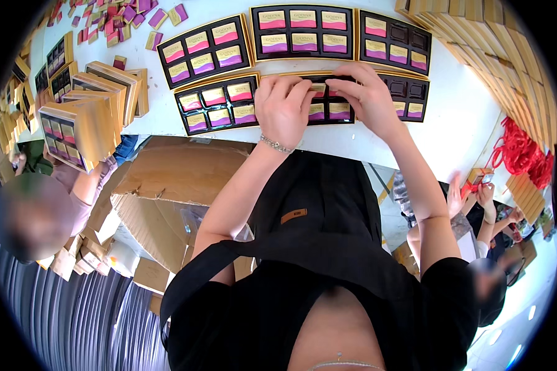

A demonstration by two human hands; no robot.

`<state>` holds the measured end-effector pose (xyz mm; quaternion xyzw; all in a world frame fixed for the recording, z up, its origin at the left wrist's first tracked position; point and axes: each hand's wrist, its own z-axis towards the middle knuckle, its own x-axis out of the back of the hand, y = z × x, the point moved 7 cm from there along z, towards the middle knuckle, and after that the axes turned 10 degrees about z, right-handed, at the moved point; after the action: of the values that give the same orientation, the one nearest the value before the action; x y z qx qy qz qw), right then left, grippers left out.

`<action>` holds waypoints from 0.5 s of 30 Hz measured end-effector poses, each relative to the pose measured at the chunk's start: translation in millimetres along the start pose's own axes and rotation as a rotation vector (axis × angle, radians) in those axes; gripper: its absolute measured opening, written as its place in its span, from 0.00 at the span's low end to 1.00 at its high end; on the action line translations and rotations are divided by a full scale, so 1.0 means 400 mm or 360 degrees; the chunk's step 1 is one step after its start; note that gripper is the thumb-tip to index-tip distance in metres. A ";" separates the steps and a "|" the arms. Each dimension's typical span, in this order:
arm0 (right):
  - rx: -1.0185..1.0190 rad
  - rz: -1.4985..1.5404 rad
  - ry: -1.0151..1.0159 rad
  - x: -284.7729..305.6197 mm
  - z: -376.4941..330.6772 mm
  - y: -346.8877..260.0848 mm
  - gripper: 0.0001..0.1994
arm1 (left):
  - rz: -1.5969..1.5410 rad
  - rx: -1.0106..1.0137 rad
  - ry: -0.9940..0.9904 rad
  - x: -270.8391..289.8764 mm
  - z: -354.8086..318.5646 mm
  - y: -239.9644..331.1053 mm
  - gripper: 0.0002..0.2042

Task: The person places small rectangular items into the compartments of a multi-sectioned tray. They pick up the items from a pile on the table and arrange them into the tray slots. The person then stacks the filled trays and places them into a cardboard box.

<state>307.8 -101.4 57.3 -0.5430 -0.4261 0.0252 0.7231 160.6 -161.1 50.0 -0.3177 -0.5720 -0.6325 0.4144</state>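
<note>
Over the middle box [323, 122] of the near row, my two hands work with bent fingers. My left hand [283, 111] covers the box's left part, fingers closed and pointing down; anything in them is hidden. My right hand [368, 99] pinches at the far row of slots, thumb against a wrapped chocolate [333, 91]. Purple-and-gold chocolates [339, 111] fill visible near slots. To the left lies a filled box [219, 104] with a shiny film-like glare. The box on the right [408, 96] has bare dark slots along its far side.
Behind are two filled boxes [205, 51] [303, 32] and a partly filled one [395, 43]. Loose chocolates [124, 25] lie far left. A person at left holds stacked boxes [74, 133]. Gold boxes [495, 55] and red ribbon [523, 154] are right; a cardboard carton [179, 167] stands below.
</note>
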 end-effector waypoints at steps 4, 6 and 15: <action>-0.0122 -0.0223 0.0143 -0.016 -0.084 -0.016 0.24 | 0.0356 -0.0423 -0.0071 -0.006 -0.035 0.021 0.27; -0.0085 -0.0531 -0.0032 -0.052 -0.103 -0.050 0.31 | 0.0369 -0.0522 -0.0350 -0.043 -0.068 0.024 0.37; -0.0273 -0.0771 -0.0436 -0.126 -0.142 0.003 0.45 | 0.0581 -0.0654 -0.0602 -0.093 -0.103 -0.006 0.43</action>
<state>312.5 -169.5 24.0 -0.4762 -0.6377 -0.1112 0.5951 178.2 -195.8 10.5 -0.6037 -0.4329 -0.5798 0.3346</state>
